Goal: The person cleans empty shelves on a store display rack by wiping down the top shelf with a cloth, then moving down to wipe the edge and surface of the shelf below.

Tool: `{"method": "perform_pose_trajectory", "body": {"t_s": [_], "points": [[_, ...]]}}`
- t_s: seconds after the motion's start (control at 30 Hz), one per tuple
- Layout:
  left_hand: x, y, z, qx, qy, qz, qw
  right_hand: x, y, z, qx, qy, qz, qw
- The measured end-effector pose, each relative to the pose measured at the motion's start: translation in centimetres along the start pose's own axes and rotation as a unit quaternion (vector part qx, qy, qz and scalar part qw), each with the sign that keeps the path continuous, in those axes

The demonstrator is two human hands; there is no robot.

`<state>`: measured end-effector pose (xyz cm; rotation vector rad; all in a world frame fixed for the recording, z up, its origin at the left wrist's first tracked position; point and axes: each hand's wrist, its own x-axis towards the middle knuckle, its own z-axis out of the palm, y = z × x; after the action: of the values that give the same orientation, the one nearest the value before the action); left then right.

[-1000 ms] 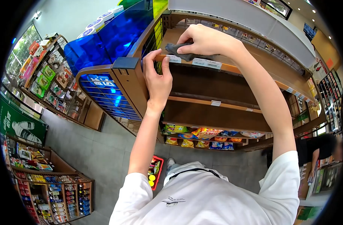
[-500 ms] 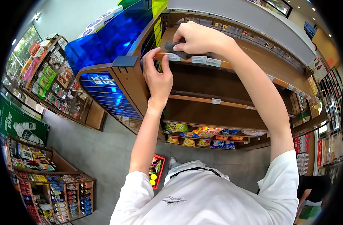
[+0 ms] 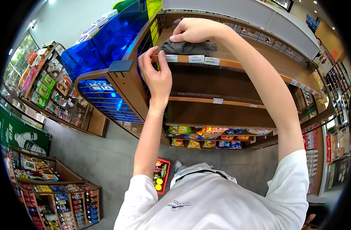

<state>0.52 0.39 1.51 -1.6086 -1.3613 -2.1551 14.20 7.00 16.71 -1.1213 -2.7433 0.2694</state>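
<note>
My right hand [image 3: 196,30] is closed on a dark grey cloth [image 3: 190,47], which lies bunched on the top shelf board [image 3: 256,51] just behind the front edge. My left hand [image 3: 156,78] is at the left end of that shelf's orange front edge [image 3: 231,63], beside the brown corner post [image 3: 131,82]. Its thumb and fingers are apart, with the fingertips up against the edge. White price labels [image 3: 196,58] sit along the edge between my hands.
Snack bags [image 3: 210,132] fill the lowest shelves. A red basket [image 3: 167,174] of goods stands on the floor by my feet. Blue translucent panels [image 3: 106,42] rise at the left end of the rack. Other stocked shelves [image 3: 64,203] stand at the left.
The cloth has gone from bunched over the front edge to spread on the board behind it, under my right hand. My left hand stays at the shelf end, its fingers slightly looser.
</note>
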Motion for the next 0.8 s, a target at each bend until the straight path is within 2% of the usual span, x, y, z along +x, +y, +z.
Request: {"method": "perform_pose_trajectory", "body": {"t_s": [0.1,0.5,0.73,0.8], "points": [[0.1,-0.2,-0.2,0.003,0.006,0.001,1.0,-0.3,0.5,0.0,0.05,-0.003,0.034,0.998],[0.2,-0.6,-0.4,-0.021,-0.002,-0.033,0.999,-1.7,0.7,-1.1,0.091,-0.03,0.122,0.988],[0.2,-0.5,-0.2,-0.033,0.005,-0.045,0.998,-0.5,-0.1,-0.7,0.113,-0.033,0.113,0.987],[0.2,-0.7,-0.2,-0.029,0.001,-0.037,0.999,-0.8,0.2,-0.4,0.079,0.003,0.098,0.992]]}}
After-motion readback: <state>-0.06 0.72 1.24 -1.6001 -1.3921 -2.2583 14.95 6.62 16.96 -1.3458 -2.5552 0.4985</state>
